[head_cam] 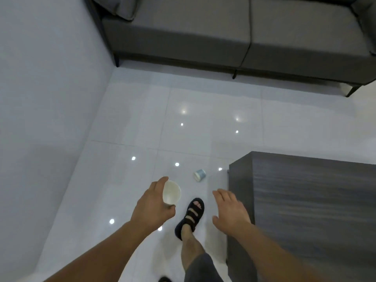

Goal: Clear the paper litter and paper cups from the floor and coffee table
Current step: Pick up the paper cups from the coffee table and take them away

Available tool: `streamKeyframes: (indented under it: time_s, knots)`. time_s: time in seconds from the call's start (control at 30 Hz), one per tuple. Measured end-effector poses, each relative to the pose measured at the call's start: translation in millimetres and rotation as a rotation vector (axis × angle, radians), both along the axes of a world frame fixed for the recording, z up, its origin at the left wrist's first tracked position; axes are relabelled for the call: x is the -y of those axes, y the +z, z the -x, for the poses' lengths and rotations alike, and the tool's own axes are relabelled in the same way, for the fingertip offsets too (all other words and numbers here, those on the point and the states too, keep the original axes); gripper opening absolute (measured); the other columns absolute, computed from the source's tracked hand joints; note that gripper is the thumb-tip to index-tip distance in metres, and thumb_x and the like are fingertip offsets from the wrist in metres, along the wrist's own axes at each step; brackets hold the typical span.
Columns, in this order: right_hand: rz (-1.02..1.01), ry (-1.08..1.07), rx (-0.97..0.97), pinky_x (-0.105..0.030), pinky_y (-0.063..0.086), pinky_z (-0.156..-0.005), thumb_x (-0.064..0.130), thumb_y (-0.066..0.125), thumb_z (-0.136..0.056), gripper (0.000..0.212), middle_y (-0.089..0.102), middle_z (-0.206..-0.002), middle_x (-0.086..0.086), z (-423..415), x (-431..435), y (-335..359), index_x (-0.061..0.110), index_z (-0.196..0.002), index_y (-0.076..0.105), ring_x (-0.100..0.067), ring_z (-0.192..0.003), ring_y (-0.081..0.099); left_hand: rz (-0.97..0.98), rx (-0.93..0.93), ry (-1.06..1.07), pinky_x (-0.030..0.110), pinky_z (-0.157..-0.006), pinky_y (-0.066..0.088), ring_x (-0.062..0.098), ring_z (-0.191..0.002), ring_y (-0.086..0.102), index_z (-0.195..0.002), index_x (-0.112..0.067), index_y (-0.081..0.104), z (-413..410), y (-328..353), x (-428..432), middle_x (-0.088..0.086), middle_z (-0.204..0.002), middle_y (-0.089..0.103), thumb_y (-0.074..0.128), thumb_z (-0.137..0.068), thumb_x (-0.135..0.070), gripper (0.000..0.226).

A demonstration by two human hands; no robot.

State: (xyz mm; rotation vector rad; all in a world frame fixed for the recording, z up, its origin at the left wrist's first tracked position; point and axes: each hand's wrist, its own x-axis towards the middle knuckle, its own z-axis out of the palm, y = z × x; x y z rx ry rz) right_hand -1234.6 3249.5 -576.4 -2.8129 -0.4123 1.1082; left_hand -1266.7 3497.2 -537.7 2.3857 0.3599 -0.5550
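My left hand (153,206) grips a white paper cup (171,193) with its mouth turned toward me; the inside looks empty. A second paper cup (200,174), pale blue with a white rim, lies on its side on the white tiled floor, just left of the coffee table's near corner. My right hand (230,210) hovers palm down with fingers spread and holds nothing, a short way below that fallen cup and beside the dark wooden coffee table (309,200).
A grey sofa (234,37) on thin black legs spans the far side. A pale wall (44,98) closes off the left. My sandalled foot (191,216) stands on the glossy floor between my hands. Open floor lies between sofa and table.
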Motion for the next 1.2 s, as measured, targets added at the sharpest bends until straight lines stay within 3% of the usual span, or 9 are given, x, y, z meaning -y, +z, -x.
streamKeyframes:
  time_s: [0.3,0.43,0.63,0.73,0.83,0.93,1.03,1.2]
  knots:
    - [0.056,0.123,-0.033,-0.043,0.019,-0.118,0.025,0.053,-0.091,0.084,0.002,-0.163,-0.002,-121,-17,-198,0.022,-0.155,0.0,-0.024,-0.149,0.002,-0.016,-0.047,-0.115,0.026,-0.089,0.045,0.012,-0.113,0.049,-0.145,-0.033,0.024,-141,-195,-28,-0.009,-0.136,0.042,0.071,-0.074,-0.038,0.086]
    - [0.081,0.149,-0.004,-0.043,0.018,-0.117,0.017,0.053,-0.09,0.088,-0.005,-0.164,-0.004,-152,-29,-334,0.023,-0.156,-0.006,-0.026,-0.15,-0.004,-0.018,0.023,-0.226,0.029,-0.087,0.046,0.017,-0.111,0.051,-0.144,-0.028,0.026,-199,-314,-38,-0.005,-0.135,0.044,0.073,-0.074,-0.037,0.085]
    - [0.231,0.309,-0.02,-0.043,0.024,-0.114,0.018,0.06,-0.09,0.094,-0.004,-0.163,-0.007,-165,-39,-495,0.019,-0.155,-0.007,-0.029,-0.15,-0.001,-0.001,0.042,-0.302,0.036,-0.089,0.047,0.023,-0.112,0.052,-0.143,-0.024,0.029,-234,-462,-39,0.001,-0.134,0.046,0.074,-0.074,-0.034,0.083]
    - [0.273,0.395,-0.001,-0.045,0.027,-0.109,0.017,0.06,-0.089,0.087,0.01,-0.159,-0.011,-159,-43,-541,0.016,-0.155,0.002,-0.032,-0.147,0.009,0.015,0.029,-0.321,0.037,-0.087,0.048,0.024,-0.11,0.053,-0.143,-0.023,0.03,-233,-506,-39,0.002,-0.132,0.046,0.073,-0.074,-0.034,0.082]
    - [0.282,0.372,0.075,-0.046,0.03,-0.101,0.017,0.062,-0.084,0.081,0.028,-0.148,-0.01,-157,-48,-558,0.016,-0.15,0.015,-0.033,-0.138,0.023,0.025,-0.003,-0.334,0.036,-0.089,0.047,0.023,-0.111,0.052,-0.144,-0.024,0.029,-230,-525,-40,0.0,-0.134,0.045,0.073,-0.075,-0.034,0.082]
    - [0.208,0.213,0.07,-0.04,0.04,-0.088,0.023,0.063,-0.083,0.074,0.042,-0.135,-0.005,-160,-56,-543,0.018,-0.145,0.022,-0.03,-0.121,0.041,0.024,-0.04,-0.334,0.037,-0.091,0.047,0.022,-0.113,0.051,-0.144,-0.026,0.027,-232,-514,-42,0.0,-0.136,0.044,0.072,-0.076,-0.035,0.082]
    - [0.075,-0.053,0.061,-0.034,0.045,-0.073,0.046,0.06,-0.084,0.076,0.045,-0.133,-0.001,-160,-65,-495,0.022,-0.146,0.023,-0.025,-0.113,0.047,0.01,-0.041,-0.346,0.037,-0.09,0.047,0.023,-0.112,0.052,-0.144,-0.026,0.027,-234,-471,-42,0.0,-0.136,0.043,0.073,-0.075,-0.036,0.083]
    - [-0.123,-0.393,0.073,-0.033,0.047,-0.077,0.049,0.062,-0.082,0.071,0.042,-0.132,0.0,-141,-80,-362,0.021,-0.141,0.033,-0.022,-0.108,0.051,-0.006,0.035,-0.436,0.036,-0.087,0.047,0.023,-0.114,0.051,-0.142,-0.021,0.033,-235,-347,-37,0.002,-0.135,0.044,0.077,-0.071,-0.034,0.084]
